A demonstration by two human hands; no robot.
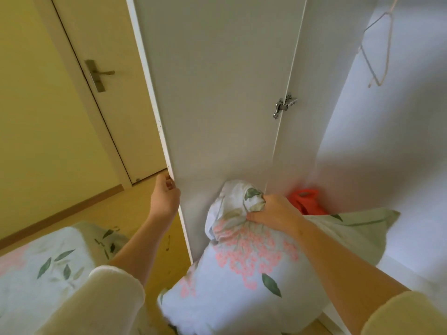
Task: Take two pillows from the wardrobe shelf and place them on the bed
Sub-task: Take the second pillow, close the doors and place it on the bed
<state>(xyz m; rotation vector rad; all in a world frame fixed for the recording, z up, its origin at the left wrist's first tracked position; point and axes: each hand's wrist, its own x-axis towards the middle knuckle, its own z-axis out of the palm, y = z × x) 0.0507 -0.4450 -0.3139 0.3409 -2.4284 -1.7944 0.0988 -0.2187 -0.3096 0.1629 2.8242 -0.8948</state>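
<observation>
A pillow point(244, 269) in a white cover with pink flowers and green leaves hangs at the lower middle, in front of the open wardrobe. My right hand point(273, 210) grips the bunched top corner of this pillow. My left hand point(165, 197) holds the lower edge of the white wardrobe door point(217, 93), fingers curled round its rim. A second piece of the same floral fabric point(358, 228) lies on the wardrobe shelf to the right, behind my right arm. The bed point(36, 267), with a matching floral cover, shows at the lower left.
A red plastic item point(306, 198) sits deep in the wardrobe behind my right hand. A wire hanger point(377, 44) hangs at the upper right. The closed room door point(101, 76) with a metal handle stands at the left, above a yellow floor point(135, 209).
</observation>
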